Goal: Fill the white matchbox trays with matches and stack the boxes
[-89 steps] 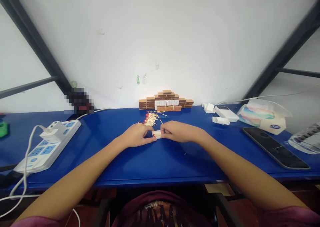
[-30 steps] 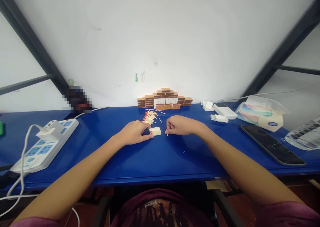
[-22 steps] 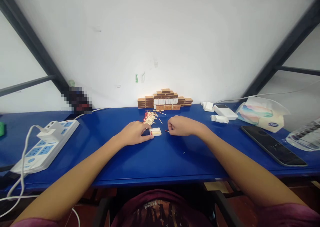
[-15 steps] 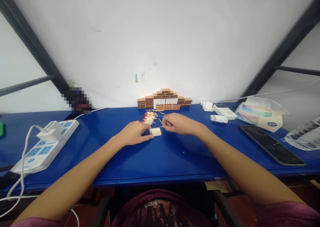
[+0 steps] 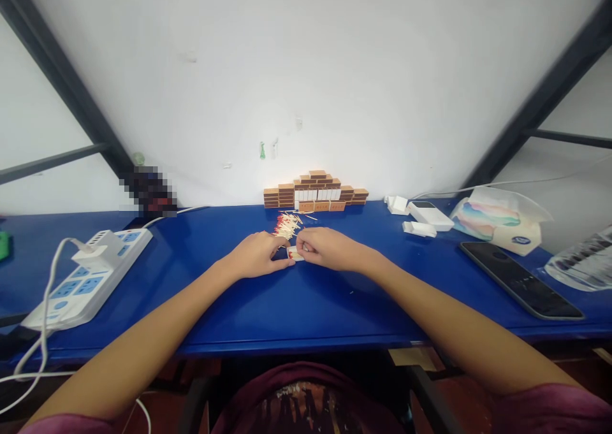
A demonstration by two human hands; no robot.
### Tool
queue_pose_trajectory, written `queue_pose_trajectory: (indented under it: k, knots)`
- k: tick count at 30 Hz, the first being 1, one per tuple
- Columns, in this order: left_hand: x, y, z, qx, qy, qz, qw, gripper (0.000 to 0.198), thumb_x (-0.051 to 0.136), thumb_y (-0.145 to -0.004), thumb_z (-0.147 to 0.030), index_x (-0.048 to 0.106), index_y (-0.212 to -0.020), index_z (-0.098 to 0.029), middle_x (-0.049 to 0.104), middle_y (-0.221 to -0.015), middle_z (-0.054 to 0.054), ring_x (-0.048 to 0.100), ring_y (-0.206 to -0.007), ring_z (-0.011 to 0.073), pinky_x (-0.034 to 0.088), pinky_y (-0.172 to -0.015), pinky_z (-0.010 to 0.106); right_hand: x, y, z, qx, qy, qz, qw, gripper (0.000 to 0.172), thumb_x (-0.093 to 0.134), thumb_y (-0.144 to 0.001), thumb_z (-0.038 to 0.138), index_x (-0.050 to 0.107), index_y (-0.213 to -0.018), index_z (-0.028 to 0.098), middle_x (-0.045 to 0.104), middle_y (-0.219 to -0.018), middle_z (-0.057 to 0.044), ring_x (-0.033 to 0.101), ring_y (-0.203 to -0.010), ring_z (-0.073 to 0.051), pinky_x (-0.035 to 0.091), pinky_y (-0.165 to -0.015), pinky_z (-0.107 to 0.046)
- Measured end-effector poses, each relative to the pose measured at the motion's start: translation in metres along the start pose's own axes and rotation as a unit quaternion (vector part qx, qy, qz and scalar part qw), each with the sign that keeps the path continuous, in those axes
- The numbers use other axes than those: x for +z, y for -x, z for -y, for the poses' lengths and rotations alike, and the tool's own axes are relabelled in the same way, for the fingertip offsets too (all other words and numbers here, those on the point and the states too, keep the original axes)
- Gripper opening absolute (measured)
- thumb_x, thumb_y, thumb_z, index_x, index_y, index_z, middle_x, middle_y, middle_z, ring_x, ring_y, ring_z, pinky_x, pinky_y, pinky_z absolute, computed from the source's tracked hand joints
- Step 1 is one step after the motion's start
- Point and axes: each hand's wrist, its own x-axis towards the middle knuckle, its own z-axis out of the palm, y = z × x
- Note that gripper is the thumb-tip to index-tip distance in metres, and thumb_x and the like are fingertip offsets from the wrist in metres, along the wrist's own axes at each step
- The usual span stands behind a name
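At the centre of the blue worktop, close two-handed work

Against the back edge, a stepped wall of matchboxes. Nearer the front edge, right hand, fingers curled, fingertips gathered; cannot tell whether pinching anything. Opposite, left hand, partly open, gripping between thumb and fingers. Toward the back edge, a loose heap of matches. Between both edges, a small white tray, gripped at its left end, right fingertips over the other.

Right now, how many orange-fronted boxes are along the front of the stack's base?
3, in a row beyond the matches: left box, middle box and right box. Any others behind them would be hidden.
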Motion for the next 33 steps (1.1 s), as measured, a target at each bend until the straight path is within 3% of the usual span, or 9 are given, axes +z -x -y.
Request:
queue_pose_trajectory:
  k: [4,9,15,19,23,28,30,33]
  knots:
    - [0.0,0.0,0.0,0.004,-0.005,-0.002,1.0,0.038,0.063,-0.097,-0.056,0.072,-0.104,-0.019,0.066,-0.07,0.001,0.058,-0.063,0.0172,0.035,-0.063,0.029,0.005,-0.001,-0.001,0.002,0.005,-0.01,1.0,0.009,0.058,-0.096,0.015,0.068,-0.096,0.015,0.07,-0.093,-0.007,0.056,-0.079,-0.016,0.033,-0.069,-0.026]
    - [-0.001,0.0,-0.002,0.007,0.004,0.005,1.0,0.04,0.063,-0.097,-0.056,0.073,-0.113,-0.021,0.067,-0.071,0.0,0.061,-0.064,0.0175,0.035,-0.063,0.029,-0.001,-0.001,-0.007,0.014,0.003,-0.03,0.999,0.011,0.059,-0.095,0.014,0.07,-0.091,0.016,0.07,-0.086,-0.005,0.056,-0.075,-0.015,0.032,-0.067,-0.026]
    - [-0.002,0.0,-0.003,-0.004,0.003,0.009,1.0,0.04,0.064,-0.097,-0.056,0.073,-0.113,-0.02,0.068,-0.071,0.0,0.061,-0.064,0.0173,0.036,-0.065,0.029,0.001,-0.008,-0.031,0.159,-0.013,-0.129,0.979,0.009,0.065,-0.093,0.024,0.07,-0.088,0.018,0.071,-0.08,-0.002,0.057,-0.067,-0.014,0.032,-0.061,-0.026]
    - [-0.002,0.0,-0.003,-0.002,0.008,0.012,1.0,0.041,0.062,-0.097,-0.057,0.073,-0.113,-0.021,0.068,-0.071,0.0,0.062,-0.065,0.0173,0.037,-0.065,0.029,0.015,-0.018,-0.045,0.212,-0.011,-0.123,0.969,0.018,0.069,-0.093,0.037,0.071,-0.092,0.019,0.075,-0.088,-0.004,0.063,-0.073,-0.017,0.035,-0.062,-0.027]
    - [-0.001,0.0,-0.003,-0.005,0.013,0.013,1.0,0.038,0.063,-0.097,-0.056,0.074,-0.111,-0.022,0.068,-0.071,-0.001,0.062,-0.064,0.0165,0.037,-0.066,0.029,0.024,-0.025,-0.049,0.217,0.018,-0.102,0.971,0.011,0.066,-0.094,0.029,0.071,-0.095,0.019,0.077,-0.097,-0.007,0.067,-0.082,-0.019,0.036,-0.065,-0.027]
    - [0.0,-0.001,-0.002,-0.004,0.006,0.006,1.0,0.039,0.063,-0.097,-0.057,0.073,-0.111,-0.021,0.068,-0.072,0.0,0.062,-0.065,0.0167,0.037,-0.066,0.029,0.014,-0.02,-0.045,0.219,0.024,-0.098,0.971,0.011,0.06,-0.096,0.021,0.07,-0.097,0.017,0.076,-0.095,-0.009,0.065,-0.08,-0.018,0.036,-0.066,-0.027]
    - [0.001,0.0,-0.001,-0.004,0.0,0.003,1.0,0.04,0.063,-0.097,-0.057,0.073,-0.111,-0.021,0.069,-0.072,0.0,0.062,-0.065,0.017,0.037,-0.066,0.029,0.006,-0.014,-0.042,0.183,-0.011,-0.094,0.979,0.011,0.06,-0.097,0.022,0.07,-0.096,0.016,0.074,-0.087,-0.006,0.062,-0.074,-0.016,0.036,-0.064,-0.026]
    - [0.0,0.0,-0.001,-0.006,-0.003,0.006,1.0,0.041,0.063,-0.097,-0.057,0.073,-0.112,-0.021,0.069,-0.073,0.001,0.062,-0.065,0.0173,0.036,-0.064,0.029,-0.001,-0.005,-0.033,0.077,-0.097,-0.006,0.992,0.011,0.062,-0.096,0.025,0.069,-0.092,0.017,0.069,-0.076,-0.001,0.055,-0.064,-0.013,0.036,-0.061,-0.025]
